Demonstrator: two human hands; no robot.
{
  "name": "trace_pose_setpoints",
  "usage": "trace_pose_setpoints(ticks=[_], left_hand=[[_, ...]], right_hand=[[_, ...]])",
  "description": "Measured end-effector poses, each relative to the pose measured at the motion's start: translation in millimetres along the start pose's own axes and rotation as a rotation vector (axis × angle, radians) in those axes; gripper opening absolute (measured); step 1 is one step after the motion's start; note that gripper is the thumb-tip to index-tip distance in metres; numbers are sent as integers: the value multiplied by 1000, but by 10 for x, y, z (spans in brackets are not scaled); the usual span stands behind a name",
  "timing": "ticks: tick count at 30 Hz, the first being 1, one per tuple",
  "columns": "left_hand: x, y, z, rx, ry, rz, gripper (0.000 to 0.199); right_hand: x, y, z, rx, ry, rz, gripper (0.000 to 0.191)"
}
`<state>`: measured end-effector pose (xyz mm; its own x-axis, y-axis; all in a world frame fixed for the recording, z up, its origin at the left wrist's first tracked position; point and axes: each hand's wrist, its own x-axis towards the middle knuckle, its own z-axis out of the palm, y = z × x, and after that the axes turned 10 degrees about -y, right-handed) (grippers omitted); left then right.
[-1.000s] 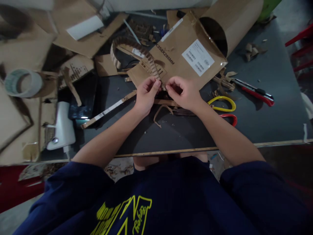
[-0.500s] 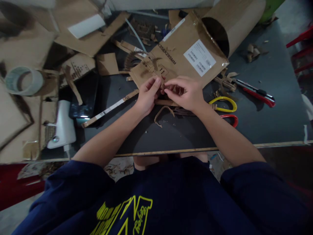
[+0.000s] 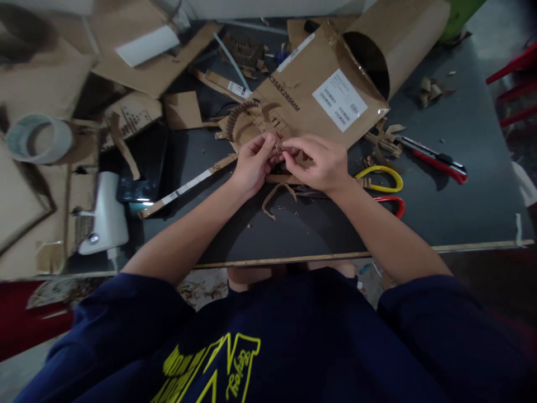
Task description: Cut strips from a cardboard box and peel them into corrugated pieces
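Observation:
A thin, curled strip of corrugated cardboard [image 3: 240, 118] rises from my fingers, its ridged side showing in the loop. My left hand [image 3: 257, 163] pinches this strip between thumb and fingers. Close beside it, my right hand [image 3: 319, 162] has thumb and forefinger pressed together on the strip's near end; the exact grip is partly hidden. Behind both hands lies a flat piece of printed cardboard [image 3: 308, 84] with a white label. Below them are a torn cardboard scrap [image 3: 277, 196] and scissors with a yellow and a red handle [image 3: 384, 178], their blades partly covered.
A red-and-black utility knife [image 3: 438, 159] lies to the right. At the back right is a large cardboard tube [image 3: 413, 42]. On the left are a roll of tape [image 3: 39, 139], a white glue-gun-like device [image 3: 104, 212], a dark glossy object [image 3: 145, 162] and cardboard pieces.
The curled strip's loop has swung and opened wider above my left hand. Both hands keep nearly the same place and pinch; the whole view has shifted slightly.

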<state>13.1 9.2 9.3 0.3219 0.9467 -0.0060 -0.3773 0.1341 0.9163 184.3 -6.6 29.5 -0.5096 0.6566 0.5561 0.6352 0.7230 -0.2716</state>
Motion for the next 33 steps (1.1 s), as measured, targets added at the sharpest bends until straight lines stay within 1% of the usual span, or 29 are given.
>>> trace_pose_setpoints(ticks=[4,8,12,15,20,26,33], left_hand=[[4,8,12,-45,8,-13,16],[-6,49,58,-89,14,-36,20],[-18,85,91,-39,15,-72,17],[-21,92,96,17,6,-74,17],[-22,100,108,10,33,-78,15],[-29,99,107,0,1,-54,19],[-29,110,118,28,-10,-77,21]], right_hand=[[-14,-3,13,-19,-13,27,26],[-27,7,21,-35,-57,67,27],[-14,3,-3,-24,-132,103,29],[-1,-2,-16,-12,-168,120,29],[1,0,-13,-43,-141,98,28],[-3,-16,0,-130,-99,38,25],[6,-26,-3,-94,-182,102,19]])
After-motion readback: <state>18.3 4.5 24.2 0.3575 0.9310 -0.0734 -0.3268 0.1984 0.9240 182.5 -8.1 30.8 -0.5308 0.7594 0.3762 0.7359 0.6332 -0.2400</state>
